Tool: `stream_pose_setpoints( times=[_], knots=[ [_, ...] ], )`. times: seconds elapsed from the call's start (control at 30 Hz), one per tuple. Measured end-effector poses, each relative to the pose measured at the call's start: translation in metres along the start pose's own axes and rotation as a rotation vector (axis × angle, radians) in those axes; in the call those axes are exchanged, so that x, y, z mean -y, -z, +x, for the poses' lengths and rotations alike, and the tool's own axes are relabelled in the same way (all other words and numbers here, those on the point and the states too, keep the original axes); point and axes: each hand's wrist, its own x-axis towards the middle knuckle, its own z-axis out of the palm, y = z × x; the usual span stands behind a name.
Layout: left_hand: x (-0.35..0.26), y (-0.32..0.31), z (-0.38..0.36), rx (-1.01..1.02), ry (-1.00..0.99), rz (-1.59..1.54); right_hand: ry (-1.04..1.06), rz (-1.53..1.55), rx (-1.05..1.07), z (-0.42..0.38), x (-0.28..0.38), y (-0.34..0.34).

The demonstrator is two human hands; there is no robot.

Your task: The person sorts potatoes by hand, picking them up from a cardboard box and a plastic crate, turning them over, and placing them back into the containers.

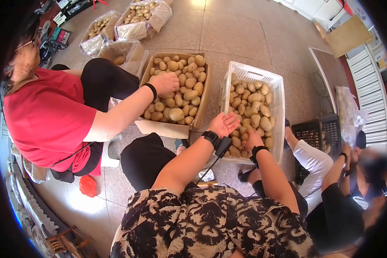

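A white plastic crate (278, 99) full of potatoes (256, 120) stands in front of me, right of centre. My left hand (224, 124) is over the crate's near left edge, palm up with its fingers spread and nothing on it. Inside the crate's near part, my right hand (253, 141) reaches down to the potatoes; its fingertips are partly hidden, and I cannot make out whether a potato is between them. To the left of the crate is a cardboard box (205, 92), also full of potatoes.
A co-worker in red at the left has a hand (165, 83) over the cardboard box. Plastic-lined boxes (135, 29) of potatoes stand at the top left. Another person sits at the right by a black crate (330, 129). A red bag (87, 185) lies on the floor.
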Motion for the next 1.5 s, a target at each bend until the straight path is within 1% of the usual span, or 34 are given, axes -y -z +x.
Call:
stream_pose_setpoints(
  times=[0.07, 0.13, 0.17, 0.23, 0.27, 0.33, 0.37, 0.43, 0.57, 0.6, 0.63, 0.67, 0.7, 0.77, 0.8, 0.83, 0.9, 0.93, 1.07, 1.1, 1.17, 1.23, 1.3, 1.33, 1.37, 1.43, 1.5],
  knots=[
    [0.000, 0.002, 0.000, 0.022, 0.013, -0.002, -0.026, 0.005, -0.005, -0.001, 0.002, 0.001],
    [0.000, -0.001, -0.003, 0.009, 0.007, 0.014, -0.026, 0.148, -0.004, -0.004, 0.000, 0.005],
    [0.000, -0.002, -0.004, -0.001, 0.001, 0.035, -0.027, 0.146, -0.004, -0.002, -0.006, 0.001],
    [0.000, -0.002, -0.003, 0.003, 0.004, 0.037, -0.018, 0.191, -0.124, 0.007, -0.019, -0.012],
    [0.000, -0.003, -0.003, 0.005, 0.007, 0.040, -0.018, 0.190, -0.128, 0.012, -0.024, -0.014],
    [-0.002, -0.002, -0.001, 0.018, 0.006, 0.055, -0.018, 0.380, -0.129, 0.019, -0.024, -0.010],
    [0.000, 0.000, -0.001, 0.024, 0.010, 0.067, -0.023, 0.378, -0.129, 0.021, -0.025, -0.008],
    [0.001, -0.002, -0.002, 0.022, 0.013, 0.077, -0.016, 0.511, -0.093, 0.024, -0.011, 0.006],
    [0.000, -0.010, -0.012, 0.002, 0.023, 0.159, 0.008, 0.597, -0.089, -0.001, 0.034, 0.036],
    [-0.001, -0.010, -0.013, 0.001, 0.028, 0.160, 0.153, 0.640, -0.118, -0.004, 0.039, 0.036],
    [-0.004, -0.008, -0.014, 0.161, 0.058, 0.104, 0.299, 0.681, -0.148, -0.009, 0.044, 0.037],
    [-0.007, -0.008, -0.015, 0.323, 0.088, 0.049, 0.349, 0.687, -0.129, -0.014, 0.049, 0.041],
    [-0.010, -0.006, -0.014, 0.328, 0.093, 0.055, 0.346, 0.688, -0.138, -0.021, 0.053, 0.044],
    [-0.015, -0.006, -0.009, 0.246, 0.085, 0.004, 0.292, 0.576, -0.149, -0.035, 0.055, 0.048],
    [-0.016, -0.014, -0.017, 0.203, -0.021, -0.034, 0.282, 0.567, -0.147, -0.035, 0.049, 0.045],
    [-0.021, -0.012, -0.016, 0.205, -0.022, -0.030, 0.285, 0.569, -0.151, -0.033, 0.040, 0.038],
    [-0.033, -0.009, -0.015, 0.177, -0.090, -0.136, 0.226, 0.471, -0.105, -0.028, 0.019, 0.023],
    [-0.040, -0.009, -0.015, 0.145, -0.130, -0.155, 0.232, 0.438, -0.100, -0.030, 0.011, 0.020],
    [-0.080, -0.002, -0.013, 0.104, -0.159, -0.278, 0.215, 0.352, -0.087, -0.035, -0.016, 0.006],
    [-0.090, -0.002, -0.014, 0.104, -0.162, -0.279, 0.218, 0.351, -0.086, -0.037, -0.014, 0.008],
    [-0.108, -0.001, -0.015, -0.050, -0.265, -0.317, 0.175, 0.329, -0.026, -0.046, -0.010, 0.015],
    [-0.123, 0.006, -0.014, -0.031, -0.296, -0.332, 0.182, 0.358, -0.041, -0.042, -0.023, 0.001],
    [-0.132, 0.003, -0.022, -0.128, -0.499, -0.261, 0.193, 0.383, -0.057, -0.039, -0.027, -0.002],
    [-0.139, 0.009, -0.023, -0.088, -0.473, -0.281, 0.166, 0.366, -0.028, -0.041, -0.024, 0.002],
    [-0.141, 0.010, -0.022, -0.088, -0.476, -0.283, 0.137, 0.350, 0.001, -0.043, -0.021, 0.004],
    [-0.145, 0.008, -0.025, -0.171, -0.609, -0.378, 0.144, 0.342, 0.008, -0.042, -0.022, 0.004],
    [-0.153, 0.012, -0.024, -0.173, -0.612, -0.428, 0.149, 0.336, 0.013, -0.041, -0.021, 0.004]
  ],
)
